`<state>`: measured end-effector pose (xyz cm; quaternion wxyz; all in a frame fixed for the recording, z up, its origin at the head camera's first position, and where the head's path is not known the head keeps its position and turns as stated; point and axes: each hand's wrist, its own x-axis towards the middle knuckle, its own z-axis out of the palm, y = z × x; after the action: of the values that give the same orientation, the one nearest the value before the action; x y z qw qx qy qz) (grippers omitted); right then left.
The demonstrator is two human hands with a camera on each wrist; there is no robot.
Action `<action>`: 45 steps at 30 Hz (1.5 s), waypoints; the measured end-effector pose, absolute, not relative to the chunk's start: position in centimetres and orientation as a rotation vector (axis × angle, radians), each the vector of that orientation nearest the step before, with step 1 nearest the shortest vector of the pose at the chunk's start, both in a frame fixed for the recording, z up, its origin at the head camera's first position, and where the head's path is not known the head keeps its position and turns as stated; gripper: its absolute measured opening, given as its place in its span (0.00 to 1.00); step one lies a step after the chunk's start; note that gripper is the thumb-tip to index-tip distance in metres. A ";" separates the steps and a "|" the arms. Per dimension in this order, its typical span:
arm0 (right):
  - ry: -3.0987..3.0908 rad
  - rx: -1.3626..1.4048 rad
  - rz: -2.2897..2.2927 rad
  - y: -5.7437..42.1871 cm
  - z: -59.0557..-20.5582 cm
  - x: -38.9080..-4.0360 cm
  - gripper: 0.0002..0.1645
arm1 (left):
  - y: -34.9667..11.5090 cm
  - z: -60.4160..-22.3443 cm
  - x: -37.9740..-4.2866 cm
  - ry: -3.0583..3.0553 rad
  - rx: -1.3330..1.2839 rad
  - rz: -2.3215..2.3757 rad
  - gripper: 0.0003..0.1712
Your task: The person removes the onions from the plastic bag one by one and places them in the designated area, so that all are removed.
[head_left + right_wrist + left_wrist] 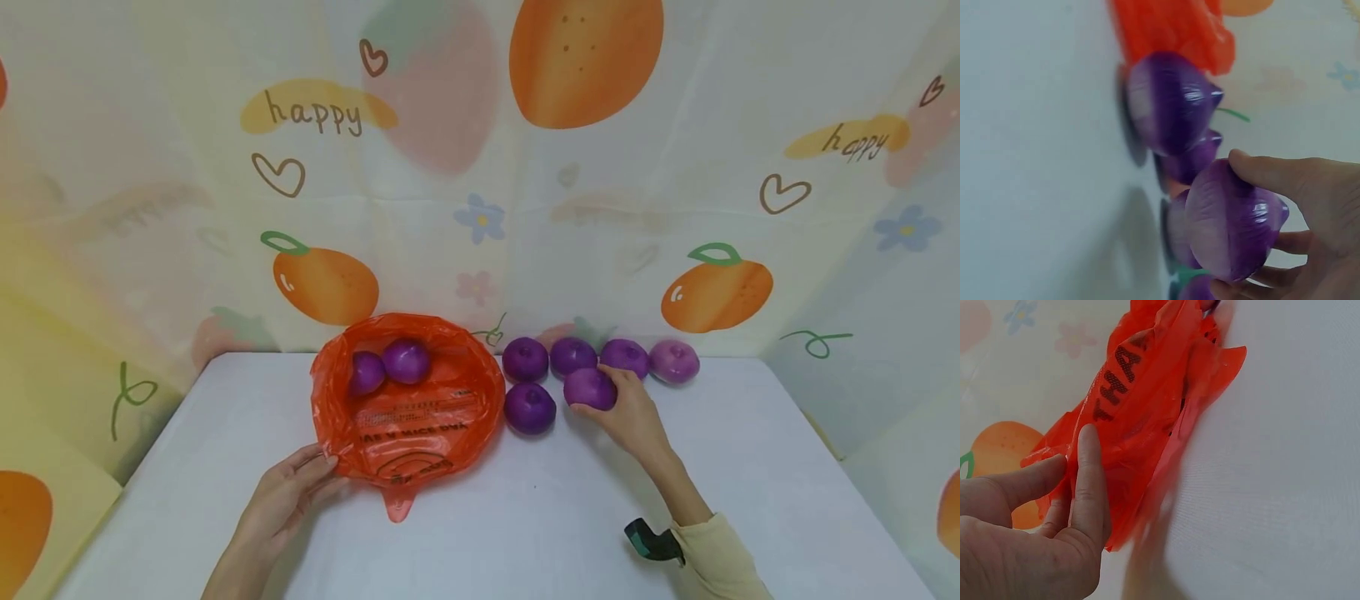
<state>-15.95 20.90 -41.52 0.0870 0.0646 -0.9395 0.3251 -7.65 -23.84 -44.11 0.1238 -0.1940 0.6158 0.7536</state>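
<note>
A red plastic bag point(420, 450) with black printing lies with its mouth spread wide, and two purple onions point(407, 361) are inside. My left hand point(288, 492) pinches the bag's near left rim between thumb and fingers; in the left wrist view the thumb point(1041, 478) is on one side of the film. My right hand point(630, 412) grips another purple onion point(588, 390), which appears raised off the table in the right wrist view. Several more onions stand in a row behind it, and one onion point(530, 408) sits alone in front, close to the bag's right side.
The white table point(495, 542) ends at a back curtain point(585, 250) printed with fruit and flowers. At the row's right end sits a paler onion point(674, 362). A dark strap piece point(652, 542) sticks out by the right sleeve point(720, 554).
</note>
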 end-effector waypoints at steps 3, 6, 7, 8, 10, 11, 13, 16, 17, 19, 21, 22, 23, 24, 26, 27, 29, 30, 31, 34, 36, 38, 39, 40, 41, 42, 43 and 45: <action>-2.783 0.225 0.932 21.0 -42.4 -15.8 0.47 | -23.8 -44.1 -7.6 1.799 -0.571 2.193 0.35; -2.784 0.263 0.923 20.9 -43.1 -15.9 0.46 | -23.8 -44.1 -7.6 1.801 -0.582 2.191 0.35; -2.789 0.271 0.922 20.9 -43.3 -16.0 0.46 | -23.8 -44.2 -7.6 1.803 -0.585 2.190 0.35; -2.795 0.274 0.926 21.0 -43.6 -16.1 0.46 | -23.8 -44.2 -7.6 1.804 -0.587 2.188 0.35; -2.818 0.267 0.944 21.0 -43.8 -16.2 0.45 | -23.8 -44.3 -7.5 1.811 -0.583 2.187 0.34; -2.827 0.262 0.945 21.0 -43.9 -16.3 0.44 | -23.8 -44.3 -7.5 1.814 -0.580 2.187 0.34; -2.839 0.250 0.945 21.1 -43.9 -16.3 0.44 | -23.8 -44.4 -7.6 1.813 -0.576 2.191 0.34; -2.850 0.246 0.941 21.1 -44.0 -16.3 0.44 | -23.7 -44.4 -7.6 1.814 -0.564 2.194 0.34; -2.849 0.253 0.937 21.1 -44.0 -16.3 0.44 | -23.7 -44.4 -7.6 1.809 -0.564 2.197 0.34; -2.850 0.260 0.934 21.1 -44.0 -16.3 0.44 | -23.8 -44.4 -7.6 1.802 -0.560 2.201 0.34; -2.849 0.267 0.936 21.1 -44.0 -16.3 0.43 | -23.8 -44.4 -7.7 1.795 -0.561 2.205 0.34; -2.848 0.272 0.933 21.1 -43.9 -16.3 0.43 | -23.8 -44.4 -7.7 1.792 -0.558 2.208 0.35; -2.845 0.276 0.933 21.1 -43.9 -16.3 0.43 | -23.8 -44.5 -7.7 1.785 -0.560 2.213 0.35; -2.845 0.279 0.932 21.1 -43.9 -16.3 0.43 | -23.9 -44.5 -7.7 1.784 -0.559 2.217 0.35; -2.840 0.293 0.926 21.1 -43.9 -16.3 0.43 | -23.9 -44.6 -7.7 1.780 -0.560 2.224 0.35; -2.836 0.299 0.924 21.1 -43.8 -16.3 0.43 | -24.0 -44.6 -7.7 1.782 -0.556 2.224 0.34; -2.822 0.308 0.917 21.1 -43.7 -16.3 0.42 | -24.1 -44.6 -7.6 1.781 -0.558 2.224 0.34; -2.811 0.310 0.914 21.0 -43.6 -16.3 0.41 | -24.1 -44.7 -7.6 1.782 -0.557 2.224 0.34; -2.793 0.314 0.916 20.9 -43.4 -16.3 0.40 | -24.1 -44.6 -7.6 1.782 -0.559 2.224 0.34; -2.733 0.330 0.918 20.2 -42.5 -16.3 0.38 | -24.1 -44.6 -7.6 1.783 -0.562 2.221 0.34; -2.685 0.349 0.933 19.5 -41.8 -16.3 0.36 | -24.1 -44.6 -7.5 1.785 -0.572 2.216 0.34; -2.632 0.381 0.949 18.5 -40.9 -16.2 0.33 | -24.0 -44.6 -7.5 1.789 -0.583 2.207 0.35; -2.602 0.402 0.956 17.9 -40.5 -16.2 0.32 | -24.0 -44.6 -7.5 1.792 -0.588 2.203 0.35; -2.575 0.423 0.974 17.3 -40.1 -16.1 0.31 | -24.0 -44.5 -7.5 1.793 -0.591 2.202 0.35; -2.553 0.446 0.992 16.6 -39.7 -16.1 0.30 | -23.9 -44.5 -7.5 1.794 -0.597 2.203 0.35; -2.531 0.475 1.011 15.9 -39.3 -16.0 0.29 | -23.9 -44.5 -7.5 1.793 -0.594 2.207 0.35; -2.512 0.511 1.028 15.2 -39.0 -16.0 0.28 | -23.9 -44.5 -7.5 1.795 -0.588 2.210 0.35; -2.490 0.592 1.080 13.8 -38.5 -16.1 0.26 | -23.9 -44.5 -7.5 1.796 -0.586 2.214 0.35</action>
<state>-16.08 13.78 -38.47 0.1808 0.2095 -0.8817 0.3822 -7.49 -23.90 -44.47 0.1153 -0.1999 0.6130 0.7557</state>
